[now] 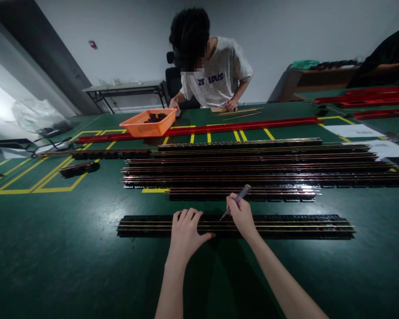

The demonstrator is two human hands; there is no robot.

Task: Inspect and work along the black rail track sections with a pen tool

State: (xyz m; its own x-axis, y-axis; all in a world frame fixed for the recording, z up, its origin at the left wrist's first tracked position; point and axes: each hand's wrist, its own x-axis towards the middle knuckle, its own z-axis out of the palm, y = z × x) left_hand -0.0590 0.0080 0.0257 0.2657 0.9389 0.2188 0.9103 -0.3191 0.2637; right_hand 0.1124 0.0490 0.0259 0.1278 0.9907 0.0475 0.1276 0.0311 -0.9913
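A long black strip with thin brass-coloured rods along its length (286,226) lies flat on the green table in front of me. My left hand (187,230) spans it, fingers bent over the far edge and thumb at the near edge. In my right hand (241,215) is a screwdriver (242,193) with a translucent purplish handle, tilted so its thin shaft points down and left. The screwdriver's tip is at the strip, just right of my left hand; whether it touches is too small to tell. Beyond lie several similar strips with copper-coloured rods (246,168) in parallel rows.
Across the table (69,239), a person in a white T-shirt (216,75) has one hand at an orange basket (149,126) of dark pieces and the other by thin rods. Long red rails (252,125) cross the far side. A short black piece (79,169) lies left.
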